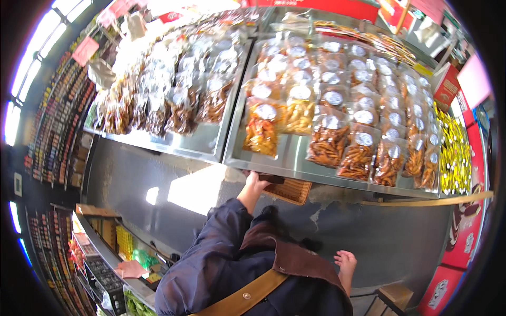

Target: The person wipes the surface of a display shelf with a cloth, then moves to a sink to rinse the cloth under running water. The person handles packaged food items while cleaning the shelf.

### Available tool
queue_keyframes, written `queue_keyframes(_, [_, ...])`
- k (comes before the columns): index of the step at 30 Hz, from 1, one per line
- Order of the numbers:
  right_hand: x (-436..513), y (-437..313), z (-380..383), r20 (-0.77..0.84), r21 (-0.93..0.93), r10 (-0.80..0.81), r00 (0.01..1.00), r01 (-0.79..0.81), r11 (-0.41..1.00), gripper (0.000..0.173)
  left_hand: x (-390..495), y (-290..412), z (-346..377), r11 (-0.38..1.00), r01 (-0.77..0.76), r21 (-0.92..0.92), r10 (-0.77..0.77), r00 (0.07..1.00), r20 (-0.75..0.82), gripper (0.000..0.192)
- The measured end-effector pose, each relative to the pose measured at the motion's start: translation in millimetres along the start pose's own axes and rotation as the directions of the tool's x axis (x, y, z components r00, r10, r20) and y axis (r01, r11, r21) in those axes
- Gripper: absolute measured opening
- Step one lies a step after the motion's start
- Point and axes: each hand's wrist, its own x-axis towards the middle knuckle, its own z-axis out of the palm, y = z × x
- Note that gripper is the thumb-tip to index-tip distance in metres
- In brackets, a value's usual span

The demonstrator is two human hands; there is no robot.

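My left hand [255, 185] reaches forward to the front edge of the metal display counter [276, 168], its fingers closed around a dark brown object [272, 179] just beneath the edge. A woven basket [290, 192] sits below the counter beside that hand. My right hand [346, 261] hangs low at my right side, fingers loosely apart, with nothing in it. On the counter lie rows of clear bags of reddish-brown food [328, 146], a bag of orange-yellow food [261, 136] and bags of pale yellow food [299, 114]. Round white labels mark them.
Darker food bags [182, 114] fill the left counter section. Yellow packets [454, 158] stand at the right end, above a wooden strip [431, 200]. A stool [395, 294] is behind me at right. Stocked shelves [59, 122] and a side counter [106, 252] line the left.
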Motion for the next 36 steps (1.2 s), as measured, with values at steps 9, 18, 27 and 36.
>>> queue_keyframes(9, [-21, -51, 127, 0.256, -0.17, -0.095, 0.962, 0.141, 0.975, 0.014, -13, 164, -75, 0.936, -0.064, -0.345, 0.045, 0.997, -0.064, 0.038])
queue_keyframes(18, [9, -47, 169, 0.285, -0.273, -0.05, 0.957, 0.13, 0.953, 0.013, -29, 238, -104, 0.871, -0.099, -0.481, 0.109, 0.994, -0.005, 0.044])
queue_keyframes(27, [-20, -63, 279, 0.301, -0.303, -0.065, 0.951, 0.16, 0.94, 0.013, 1, 271, -149, 0.808, -0.026, -0.588, -0.097, 0.979, -0.177, 0.05])
queue_keyframes(36, [-95, -67, 488, 0.363, -0.342, 0.011, 0.932, 0.122, 0.932, 0.013, 20, 466, -301, 0.872, -0.137, -0.471, -0.012, 0.954, -0.299, 0.062])
